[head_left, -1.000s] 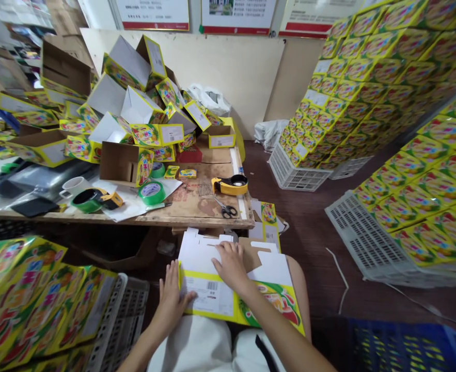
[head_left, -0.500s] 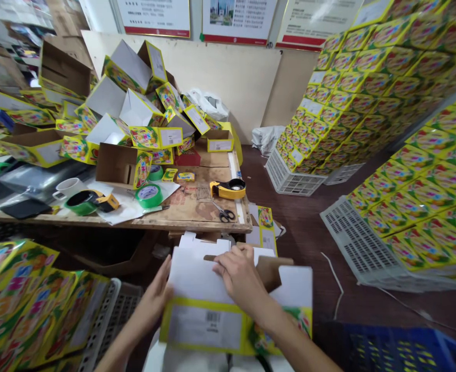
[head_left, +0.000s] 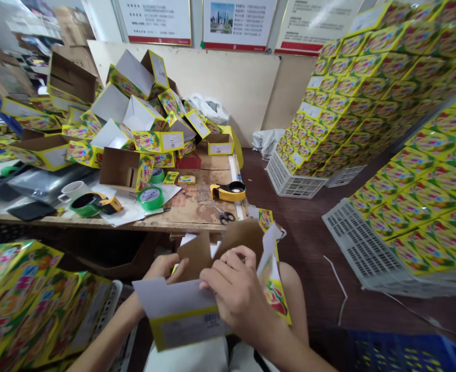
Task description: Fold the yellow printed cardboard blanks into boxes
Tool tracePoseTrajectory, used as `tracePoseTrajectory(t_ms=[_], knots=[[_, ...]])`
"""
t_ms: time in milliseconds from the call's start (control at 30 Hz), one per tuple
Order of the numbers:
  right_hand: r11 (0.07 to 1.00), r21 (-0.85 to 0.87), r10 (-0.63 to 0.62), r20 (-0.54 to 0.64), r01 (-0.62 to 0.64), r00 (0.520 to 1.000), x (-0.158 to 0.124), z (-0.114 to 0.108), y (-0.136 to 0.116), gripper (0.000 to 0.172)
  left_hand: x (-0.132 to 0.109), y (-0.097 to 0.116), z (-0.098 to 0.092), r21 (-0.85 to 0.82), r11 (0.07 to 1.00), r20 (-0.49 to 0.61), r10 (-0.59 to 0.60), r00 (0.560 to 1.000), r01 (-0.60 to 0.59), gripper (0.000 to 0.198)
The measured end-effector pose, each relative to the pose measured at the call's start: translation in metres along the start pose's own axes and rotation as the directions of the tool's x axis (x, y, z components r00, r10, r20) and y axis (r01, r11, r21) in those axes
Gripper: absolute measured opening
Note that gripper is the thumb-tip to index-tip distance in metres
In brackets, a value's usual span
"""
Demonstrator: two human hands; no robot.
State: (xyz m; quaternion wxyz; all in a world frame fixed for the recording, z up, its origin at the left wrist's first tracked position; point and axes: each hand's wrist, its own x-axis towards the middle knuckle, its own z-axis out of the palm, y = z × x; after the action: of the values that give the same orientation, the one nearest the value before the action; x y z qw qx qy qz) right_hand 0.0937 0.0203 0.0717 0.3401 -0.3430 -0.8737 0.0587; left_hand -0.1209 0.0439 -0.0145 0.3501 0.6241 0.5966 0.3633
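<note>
Thin-card carton (head_left: 189,330), smooth white flaps (head_left: 169,295), raw brown inside, part-folded over the lap (head_left: 202,356) at 6 o'clock. Left hand (head_left: 166,268) pinches its edge at the carton's 10; right hand (head_left: 235,292), knuckles up, grips the near side. Scuffed table (head_left: 191,206) at 12, stacked yellow boxes (head_left: 367,98) at 2.

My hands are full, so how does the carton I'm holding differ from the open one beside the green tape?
The held carton is over the lap, in the left hand and right hand; the table carton is on the table. The held carton's panels splay loosely; the table carton is a formed box. Both have brown insides and yellow print.
</note>
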Motion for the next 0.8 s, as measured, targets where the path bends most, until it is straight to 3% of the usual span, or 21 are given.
tracePoseTrajectory(t_ms=[67, 167, 267, 400, 467, 533, 633, 700, 733, 800], knots=[[0.999, 0.018, 0.032, -0.004, -0.032, 0.999, -0.008, 0.003, 0.001, 0.023, 0.0, -0.002, -0.001, 0.019, 0.999, -0.164, -0.042, 0.986, 0.046, 0.045], [0.995, 0.024, 0.097, 0.019, -0.097, 0.995, -0.018, 0.015, 0.006, 0.021, -0.007, -0.007, 0.0, -0.047, 0.993, -0.35, -0.118, 0.929, 0.108, 0.042], [0.982, -0.007, 0.187, 0.118, -0.187, 0.975, -0.025, 0.035, 0.016, 0.019, -0.018, -0.016, 0.004, -0.14, 0.981, -0.416, -0.182, 0.891, 0.135, 0.042], [0.949, -0.102, 0.315, 0.313, -0.298, 0.896, -0.029, 0.064, 0.031, 0.019, -0.03, -0.024, 0.009, -0.173, 0.974, -0.488, -0.213, 0.846, 0.146, 0.04], [0.936, -0.164, 0.352, 0.367, -0.313, 0.861, -0.029, 0.075, 0.036, 0.017, -0.032, -0.024, 0.013, -0.155, 0.982, -0.464, -0.166, 0.87, 0.104, 0.039], [0.924, -0.215, 0.375, 0.354, -0.315, 0.857, -0.029, 0.082, 0.038, 0.014, -0.033, -0.023, 0.018, -0.047, 0.999, -0.388, -0.025, 0.921, 0.007, 0.046], [0.938, -0.165, 0.335, 0.202, -0.305, 0.92, -0.033, 0.08, 0.035, 0.005, -0.032, -0.024, 0.026, 0.19, 0.965, -0.209, 0.221, 0.952, -0.182, 0.057], [0.972, -0.085, 0.218, 0.003, -0.217, 0.976, -0.04, 0.071, 0.032, 0.018, -0.03, -0.027, 0.029, 0.304, 0.908, -0.105, 0.332, 0.937, -0.287, 0.061], [0.982, -0.073, 0.163, -0.13, -0.174, 0.978, -0.045, 0.065, 0.031, 0.024, -0.029, -0.028, 0.03, 0.342, 0.882, -0.069, 0.367, 0.928, -0.324, 0.063], [0.977, -0.095, 0.139, -0.389, -0.19, 0.911, -0.054, 0.053, 0.031, 0.034, -0.027, -0.031, 0.031, 0.388, 0.846, -0.015, 0.403, 0.915, -0.366, 0.069]])
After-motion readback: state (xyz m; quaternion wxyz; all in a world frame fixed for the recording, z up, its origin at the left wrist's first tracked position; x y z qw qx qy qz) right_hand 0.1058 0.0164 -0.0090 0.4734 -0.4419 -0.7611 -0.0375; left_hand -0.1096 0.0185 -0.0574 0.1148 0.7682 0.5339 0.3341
